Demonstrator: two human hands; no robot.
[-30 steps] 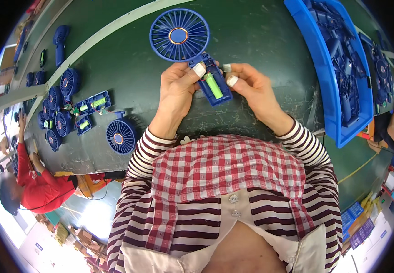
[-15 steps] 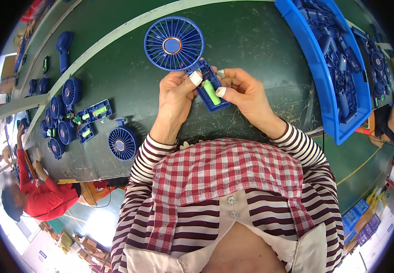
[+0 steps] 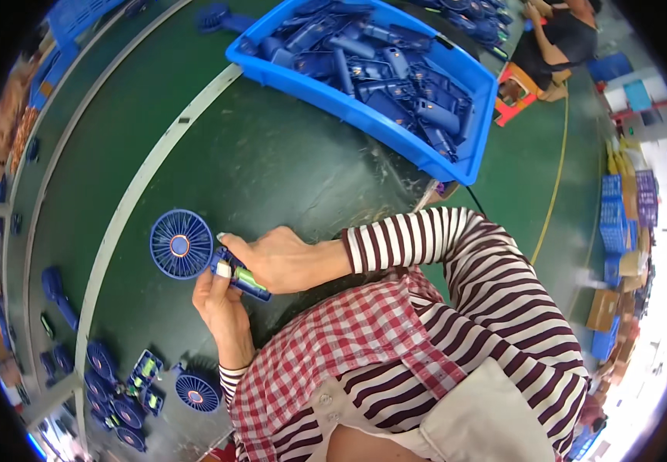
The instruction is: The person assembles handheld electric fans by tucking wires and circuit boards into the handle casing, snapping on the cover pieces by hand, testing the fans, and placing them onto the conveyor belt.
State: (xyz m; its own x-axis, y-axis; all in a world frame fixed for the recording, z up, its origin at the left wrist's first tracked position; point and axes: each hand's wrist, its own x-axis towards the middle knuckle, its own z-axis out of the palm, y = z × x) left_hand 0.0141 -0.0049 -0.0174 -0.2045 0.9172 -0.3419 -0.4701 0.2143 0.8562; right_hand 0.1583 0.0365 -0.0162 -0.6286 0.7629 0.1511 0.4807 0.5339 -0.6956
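A blue handheld fan with a round grille is held in front of me, its handle opened to show a green battery cell. My left hand grips the handle near the neck, with its white-wrapped thumb pressed on top. Across the handle from the other side lies my right hand, closed at the neck end, its thumb stretched toward the grille. Part of the handle and the right fingertips are hidden beneath that hand.
A blue bin full of blue handle shells stands at the far right of the green table. Several fan heads and opened handles with green cells lie at lower left. Another fan lies nearby. A person sits beyond the bin.
My view has turned right, bringing the bin nearer the middle. My right hand has shifted from beside the battery cell to over the handle, nearer the fan's neck. The left hand still holds the fan.
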